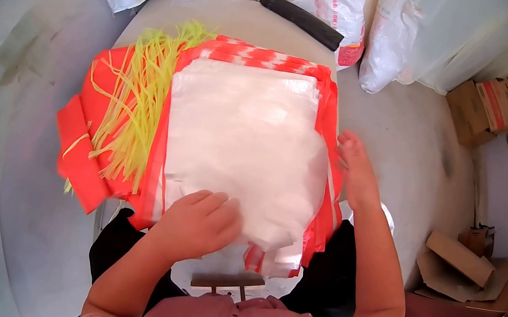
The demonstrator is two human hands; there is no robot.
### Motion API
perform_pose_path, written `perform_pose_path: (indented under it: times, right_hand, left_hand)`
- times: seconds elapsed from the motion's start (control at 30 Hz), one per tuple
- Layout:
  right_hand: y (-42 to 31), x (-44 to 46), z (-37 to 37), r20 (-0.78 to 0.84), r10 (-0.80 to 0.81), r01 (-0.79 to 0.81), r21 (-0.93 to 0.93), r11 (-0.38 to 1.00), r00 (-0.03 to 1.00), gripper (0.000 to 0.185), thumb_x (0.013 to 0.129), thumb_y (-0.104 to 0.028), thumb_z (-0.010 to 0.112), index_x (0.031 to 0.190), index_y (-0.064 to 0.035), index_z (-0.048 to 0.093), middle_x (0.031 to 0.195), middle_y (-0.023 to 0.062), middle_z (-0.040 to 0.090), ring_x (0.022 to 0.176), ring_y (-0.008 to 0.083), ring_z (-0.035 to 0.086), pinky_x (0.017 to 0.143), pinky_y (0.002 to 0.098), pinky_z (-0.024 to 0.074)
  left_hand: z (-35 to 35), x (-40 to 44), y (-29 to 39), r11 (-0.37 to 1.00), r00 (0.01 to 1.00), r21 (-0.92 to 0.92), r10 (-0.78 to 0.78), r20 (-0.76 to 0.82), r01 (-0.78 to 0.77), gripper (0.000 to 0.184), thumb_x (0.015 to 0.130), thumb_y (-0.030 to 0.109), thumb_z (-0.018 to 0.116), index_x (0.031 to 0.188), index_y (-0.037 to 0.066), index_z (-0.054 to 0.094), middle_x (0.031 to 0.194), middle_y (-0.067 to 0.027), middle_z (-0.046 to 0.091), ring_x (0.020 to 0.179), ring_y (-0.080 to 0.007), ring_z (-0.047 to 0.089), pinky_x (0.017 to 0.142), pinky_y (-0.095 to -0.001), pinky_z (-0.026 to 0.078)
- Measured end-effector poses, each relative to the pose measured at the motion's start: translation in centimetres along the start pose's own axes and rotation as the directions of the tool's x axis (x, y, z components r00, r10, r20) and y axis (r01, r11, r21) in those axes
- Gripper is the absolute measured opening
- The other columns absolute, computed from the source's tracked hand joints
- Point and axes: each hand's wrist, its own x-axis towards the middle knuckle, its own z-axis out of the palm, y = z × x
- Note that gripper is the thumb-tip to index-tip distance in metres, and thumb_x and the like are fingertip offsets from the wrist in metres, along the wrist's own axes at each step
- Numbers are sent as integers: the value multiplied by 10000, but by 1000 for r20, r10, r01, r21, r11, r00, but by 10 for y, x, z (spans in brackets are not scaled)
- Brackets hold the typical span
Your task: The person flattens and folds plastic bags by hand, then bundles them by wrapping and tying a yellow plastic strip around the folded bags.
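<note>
A stack of white sheets lies on a pile of red-and-white material in front of me. My left hand is over the lower left edge of the white stack, its fingers curled and slightly blurred; whether it grips a sheet I cannot make out. Beside the right edge of the red pile, my right hand is raised with its fingers apart and nothing visible in it. Yellow-green strips lie in a loose bundle left of the stack, on red material. A rolled red piece, tied with a thin band, sits at the far left.
A black roll lies at the table's far edge, with white printed bags behind it. Another white bag stands to the right. Cardboard boxes are at the upper right, and an open carton is lower right.
</note>
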Motion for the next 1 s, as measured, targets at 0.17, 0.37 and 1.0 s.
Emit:
perform_pose_path:
  times: [0.17, 0.37, 1.0]
  right_hand:
    - [9, 9, 9, 79, 20, -13, -89, 996, 997, 685, 1073, -304, 626, 1647, -64, 339, 1595, 160, 483, 1467, 277, 454, 1240, 412, 351]
    - [6, 41, 5, 201, -9, 65, -270, 961, 980, 569, 1041, -267, 677, 1531, -39, 498, 1413, 91, 606, 1322, 182, 548, 1146, 343, 429]
    - [-101, 1, 55, 411, -673, 772, -485, 411, 615, 182, 910, -87, 799, 1015, -11, 672, 946, 108, 663, 866, 257, 646, 813, 367, 528]
  left_hand:
    - [0, 0, 2, 1000, 999, -16, -6, 39, 6, 394, 661, 180, 730, 1022, 55, 633, 1130, -103, 669, 1002, -259, 686, 806, -389, 603]
    - [0, -1, 1, 999, 999, -40, 2, 44, 0, 428, 648, 201, 729, 1034, 48, 626, 1122, -102, 663, 998, -258, 682, 801, -387, 601]
    - [-11, 1, 14, 999, 986, 51, 15, -166, -6, 279, 655, 120, 710, 908, 61, 609, 1007, -82, 660, 843, -202, 644, 697, -340, 561]
